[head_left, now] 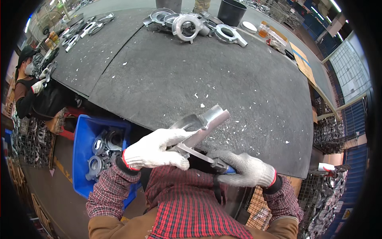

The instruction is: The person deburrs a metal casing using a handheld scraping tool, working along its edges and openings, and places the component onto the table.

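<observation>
My left hand [157, 149], in a white glove, is closed round a silver metal casting [209, 123] with a curved ring part and a trough-like spout. The casting is tilted over the table's near edge, its spout pointing up and away. In my gloved right hand [248, 169] is a flat-bladed hand tool [199, 154] with a black and blue handle. Its narrow silver blade points left and lies against or just by the casting's near end. My left fingers partly hide that spot, so contact is hard to tell.
White chips and dust lie on the dark table [167, 75]. Ring-shaped castings [187, 28] are piled at the far side beside a black bucket [231, 12]. A blue bin [81, 155] of castings stands at my left. A co-worker [34, 87] is at the far left.
</observation>
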`<state>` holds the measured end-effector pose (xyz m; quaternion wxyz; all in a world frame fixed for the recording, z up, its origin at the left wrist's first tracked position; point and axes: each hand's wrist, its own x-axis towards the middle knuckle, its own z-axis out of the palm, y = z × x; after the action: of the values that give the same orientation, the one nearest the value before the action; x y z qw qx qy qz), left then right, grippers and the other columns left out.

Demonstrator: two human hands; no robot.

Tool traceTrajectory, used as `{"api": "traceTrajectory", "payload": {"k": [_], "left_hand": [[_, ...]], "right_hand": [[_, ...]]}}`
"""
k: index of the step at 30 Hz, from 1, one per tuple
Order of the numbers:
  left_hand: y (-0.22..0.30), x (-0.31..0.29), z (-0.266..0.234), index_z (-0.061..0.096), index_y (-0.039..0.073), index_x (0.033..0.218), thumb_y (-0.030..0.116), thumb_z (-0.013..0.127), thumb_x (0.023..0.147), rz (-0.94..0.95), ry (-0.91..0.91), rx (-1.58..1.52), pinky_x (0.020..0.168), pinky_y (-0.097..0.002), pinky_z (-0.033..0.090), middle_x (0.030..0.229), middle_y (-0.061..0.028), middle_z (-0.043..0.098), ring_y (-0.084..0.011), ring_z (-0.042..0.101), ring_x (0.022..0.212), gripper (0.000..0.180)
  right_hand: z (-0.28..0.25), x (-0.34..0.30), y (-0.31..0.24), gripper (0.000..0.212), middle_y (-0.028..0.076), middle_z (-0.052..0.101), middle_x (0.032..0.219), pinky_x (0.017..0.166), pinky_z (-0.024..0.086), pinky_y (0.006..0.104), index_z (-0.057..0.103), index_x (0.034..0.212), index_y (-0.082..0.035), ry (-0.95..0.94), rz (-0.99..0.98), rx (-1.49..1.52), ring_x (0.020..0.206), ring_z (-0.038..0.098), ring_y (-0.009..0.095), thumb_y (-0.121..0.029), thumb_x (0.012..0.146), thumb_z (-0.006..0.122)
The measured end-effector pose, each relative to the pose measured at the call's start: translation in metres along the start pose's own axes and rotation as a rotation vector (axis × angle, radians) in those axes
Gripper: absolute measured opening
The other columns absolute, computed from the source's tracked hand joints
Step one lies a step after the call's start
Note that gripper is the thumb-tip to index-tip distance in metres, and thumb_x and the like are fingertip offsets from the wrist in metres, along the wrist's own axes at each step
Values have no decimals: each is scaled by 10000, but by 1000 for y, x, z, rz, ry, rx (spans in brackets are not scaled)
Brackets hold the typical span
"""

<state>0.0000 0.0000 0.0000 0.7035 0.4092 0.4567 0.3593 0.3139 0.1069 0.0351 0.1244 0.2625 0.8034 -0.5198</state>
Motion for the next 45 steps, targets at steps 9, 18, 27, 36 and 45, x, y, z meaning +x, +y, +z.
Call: {"api": "traceTrajectory", "payload": {"k": [9, 18, 27, 36, 45], "left_hand": [[8, -17, 8, 612, -12, 1483, 104, 945, 837, 382, 374, 645, 976, -340, 572, 1239, -102, 715, -164, 698, 1088, 737], [11, -7, 18, 524, 45, 1630, 191, 892, 908, 210, 75, 384, 945, -362, 580, 1179, -141, 746, -220, 745, 1052, 824], [5, 4, 34, 638, -22, 1447, 130, 1001, 768, 342, 389, 908, 966, -353, 587, 1199, -94, 714, -192, 703, 1089, 785], [-27, 21, 75, 411, 21, 1669, 138, 710, 1028, 324, 473, -266, 759, -224, 498, 1243, -32, 676, -63, 607, 935, 717], [-48, 33, 76, 421, -16, 1672, 161, 653, 1063, 403, 655, 142, 967, -298, 533, 1370, -83, 673, -136, 633, 1092, 675]], "right_hand": [[3, -6, 2, 739, 197, 754, 1327, 956, 632, 441, 466, 1644, -160, 111, -34, -51, 1111, 794, 383, -276, 988, 786], [-18, 0, 2, 693, 222, 770, 1256, 932, 620, 473, 490, 1616, -159, -21, -223, 71, 1105, 779, 439, -382, 1016, 757], [12, -14, -11, 671, 211, 794, 1121, 774, 670, 476, 499, 1608, -187, 269, -106, -262, 956, 803, 398, -313, 1006, 766], [52, 8, -4, 738, 237, 778, 1207, 854, 660, 493, 435, 1641, -141, 480, -118, -49, 1033, 797, 435, -295, 1004, 775], [61, 13, 2, 776, 288, 772, 1214, 929, 633, 533, 399, 1654, -109, 502, -25, 37, 1089, 777, 483, -280, 1002, 782]]}}
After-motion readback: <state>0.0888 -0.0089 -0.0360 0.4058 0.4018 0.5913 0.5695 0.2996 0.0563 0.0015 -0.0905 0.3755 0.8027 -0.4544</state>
